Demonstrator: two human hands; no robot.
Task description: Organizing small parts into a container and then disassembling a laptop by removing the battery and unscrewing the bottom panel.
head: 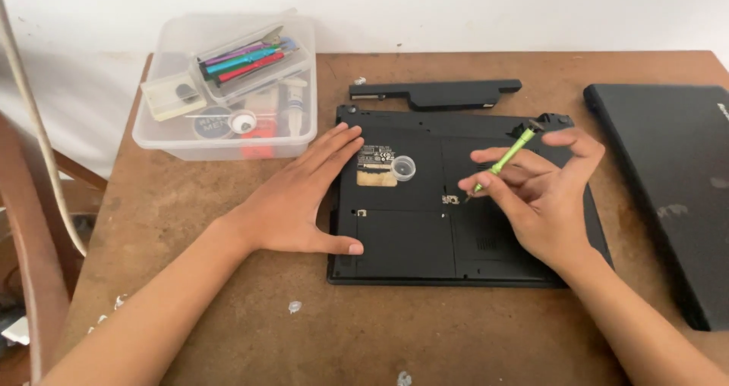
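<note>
Brown wooden table (228, 295), scuffed and dotted with white flecks, against a plain white wall. Black laptop (410, 234) lying bottom up in the middle, flat and matte, with a pale sticker and a small round clear cap (403, 167) on it. Long black battery (437, 94) just above, apart from the laptop. Second black laptop (676, 181) at the right edge, lid shut. Clear plastic box (228, 90) at the top left, full of thin coloured tools and small bits.

Left hand (300, 196) open and flat, palm down, fingers spread a little, pressing on the laptop's left edge, thumb along the lower panel. Holding nothing.

Right hand (543, 196) curled over the laptop's right half, pinching a thin green screwdriver (507, 158) between thumb and fingers. Screwdriver tilted, tip down at a spot near the middle of the laptop's base, handle up toward the far right corner.
</note>
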